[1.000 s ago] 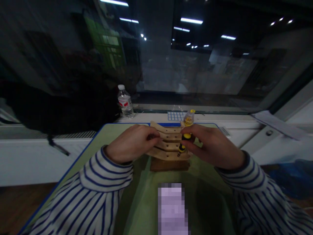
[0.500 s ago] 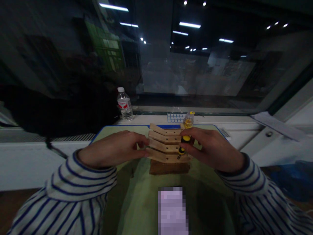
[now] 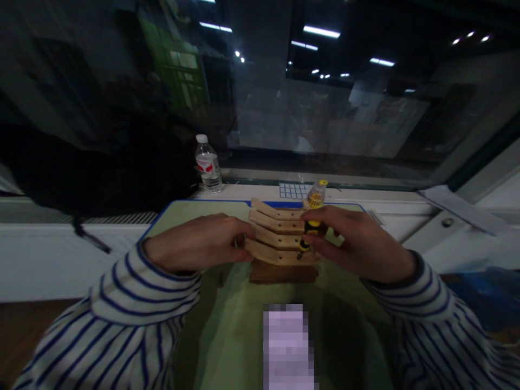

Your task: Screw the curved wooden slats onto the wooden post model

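Observation:
A stepped stack of curved wooden slats (image 3: 277, 234) stands on a dark wooden base (image 3: 283, 272) on the green mat (image 3: 244, 325). My left hand (image 3: 203, 242) pinches the left end of the lowest slats, fingers closed on the wood. My right hand (image 3: 357, 241) is closed round a short black and yellow screwdriver (image 3: 309, 233), whose tip rests on the lowest slat near its right end. Both forearms wear striped sleeves.
A clear water bottle (image 3: 207, 164) stands on the white sill at the back left. A small yellow-capped bottle (image 3: 316, 195) and a gridded tray (image 3: 293, 190) sit just behind the slats. A dark window runs behind the sill. A blurred purple patch (image 3: 287, 346) lies near me.
My left hand drew back from over the middle slats to their left end. The right hand and screwdriver stayed in place on the lowest slat.

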`<move>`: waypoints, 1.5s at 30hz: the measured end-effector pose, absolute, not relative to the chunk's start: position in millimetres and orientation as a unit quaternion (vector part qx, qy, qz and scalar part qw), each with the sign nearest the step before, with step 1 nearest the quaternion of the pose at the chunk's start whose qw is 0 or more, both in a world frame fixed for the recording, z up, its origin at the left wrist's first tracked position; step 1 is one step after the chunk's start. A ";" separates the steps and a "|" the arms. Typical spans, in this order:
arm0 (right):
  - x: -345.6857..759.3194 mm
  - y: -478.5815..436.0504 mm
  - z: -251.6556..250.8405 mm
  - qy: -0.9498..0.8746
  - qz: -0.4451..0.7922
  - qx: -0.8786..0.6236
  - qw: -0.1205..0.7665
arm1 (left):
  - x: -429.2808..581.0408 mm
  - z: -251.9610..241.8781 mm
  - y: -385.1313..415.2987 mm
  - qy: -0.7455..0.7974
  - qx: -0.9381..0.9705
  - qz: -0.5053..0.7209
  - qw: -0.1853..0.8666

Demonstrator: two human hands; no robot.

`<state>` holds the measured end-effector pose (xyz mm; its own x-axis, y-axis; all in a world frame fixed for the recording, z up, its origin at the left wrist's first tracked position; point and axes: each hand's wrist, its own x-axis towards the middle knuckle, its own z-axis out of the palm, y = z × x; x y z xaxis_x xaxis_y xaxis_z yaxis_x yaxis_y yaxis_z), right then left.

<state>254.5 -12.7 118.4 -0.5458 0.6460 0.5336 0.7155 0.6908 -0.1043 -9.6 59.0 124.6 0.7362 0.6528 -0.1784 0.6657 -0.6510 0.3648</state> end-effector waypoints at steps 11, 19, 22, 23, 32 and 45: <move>255.9 -13.9 120.1 -0.879 -0.060 -0.390 0.267 | -9.2 124.7 61.1 0.345 0.915 -0.025 0.208; 256.0 -14.3 120.8 -0.875 -0.061 -0.395 0.272 | -10.1 118.5 65.2 0.339 0.915 -0.013 0.217; 257.2 -14.5 120.5 -0.874 -0.059 -0.400 0.270 | -9.9 118.0 66.3 0.344 0.915 -0.015 0.211; 257.6 -14.5 120.5 -0.874 -0.059 -0.401 0.268 | -9.5 118.8 65.9 0.343 0.915 -0.017 0.211; 256.0 -14.5 121.9 -0.871 -0.059 -0.404 0.273 | -8.9 119.6 64.4 0.345 0.915 -0.017 0.210; 256.4 -14.7 120.7 -0.869 -0.057 -0.411 0.269 | -9.5 118.1 65.4 0.345 0.916 -0.015 0.204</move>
